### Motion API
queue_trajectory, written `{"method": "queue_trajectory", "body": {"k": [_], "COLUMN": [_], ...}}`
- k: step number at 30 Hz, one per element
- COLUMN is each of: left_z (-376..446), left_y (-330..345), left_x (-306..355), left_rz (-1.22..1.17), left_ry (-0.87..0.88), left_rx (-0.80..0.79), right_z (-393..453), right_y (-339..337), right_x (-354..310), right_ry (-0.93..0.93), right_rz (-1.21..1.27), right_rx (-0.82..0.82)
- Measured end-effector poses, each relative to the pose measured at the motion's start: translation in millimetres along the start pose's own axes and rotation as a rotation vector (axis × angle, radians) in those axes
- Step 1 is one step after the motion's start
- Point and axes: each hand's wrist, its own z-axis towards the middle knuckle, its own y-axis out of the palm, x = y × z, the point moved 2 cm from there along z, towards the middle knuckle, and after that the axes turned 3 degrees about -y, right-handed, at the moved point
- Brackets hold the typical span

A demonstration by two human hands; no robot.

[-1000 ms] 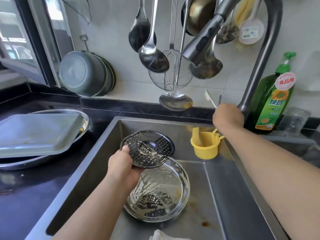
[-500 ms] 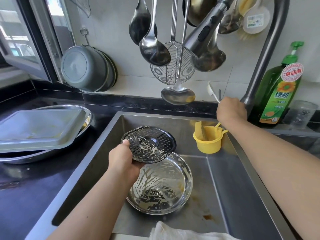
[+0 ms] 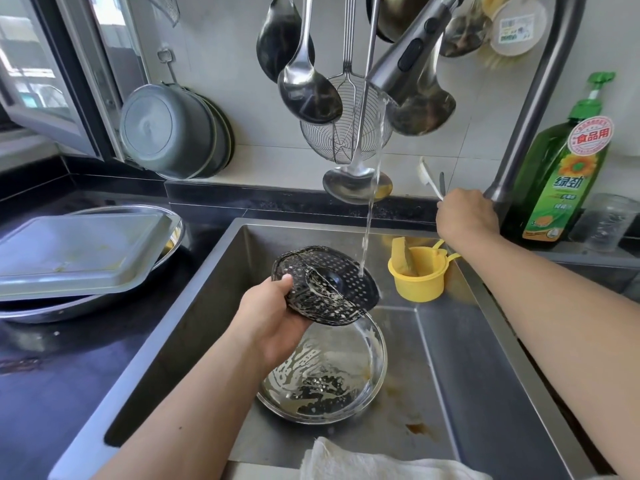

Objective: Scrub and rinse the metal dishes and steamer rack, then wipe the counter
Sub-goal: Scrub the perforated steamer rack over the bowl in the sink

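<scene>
Sink [image 3: 194,306]: steel basin, centre of view, set into the dark worktop [image 3: 62,375]. Tap [image 3: 408,60] overhead, spray head angled down-left. Water [image 3: 372,202] is now running in a thin stream; half a second ago the spout was dry. My reading: scrubbing of the rack is done and the rinse has begun.

Tray [image 3: 79,251], far left on the worktop, lies upside down over a round metal basin, both waiting their turn.

Metal dish [image 3: 322,375] sits on the sink floor, near centre, streaked with suds and not yet rinsed.

Steamer rack [image 3: 325,285]: dark, perforated, soapy, held tilted above the far rim of the dish. The stream strikes its right edge.

Left hand [image 3: 273,317] grips the rack's left rim, thumb on top, fingers curled beneath; the rack juts right and away from the grip, so most of its face is free for the water.

Right hand [image 3: 465,213], far right, is at the base of the tap, fingers curled, presumably on the lever, which is hidden beneath it.

Yellow cup [image 3: 419,278] stands at the far right of the sink. Soap bottle [image 3: 557,174] beyond the tap. White cloth [image 3: 374,462] on the near edge, likely for the worktop wipe later.
</scene>
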Motion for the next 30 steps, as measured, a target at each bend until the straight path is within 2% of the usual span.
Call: {"method": "queue_trajectory", "body": {"k": [8, 21, 25, 28, 30], "left_z": [-6, -6, -2, -6, -13], "left_y": [9, -7, -7, -3, 0], "left_x": [-11, 0, -1, -5, -6], "left_rz": [0.053, 0.087, 0.11, 0.132, 0.162], "left_ry": [-0.04, -0.041, -0.018, -0.006, -0.001], "left_rx": [-0.039, 0.102, 0.139, 0.157, 0.146], "right_z": [0, 12, -22, -77, -113], "right_y": [2, -1, -14, -32, -48], "right_x": [4, -2, 3, 0, -7], "right_ry": [-0.01, 0.159, 0.023, -0.119, -0.264], "right_rz": [0.021, 0.153, 0.196, 0.161, 0.226], "right_rx": [-0.011, -0.036, -0.073, -0.222, -0.328]}}
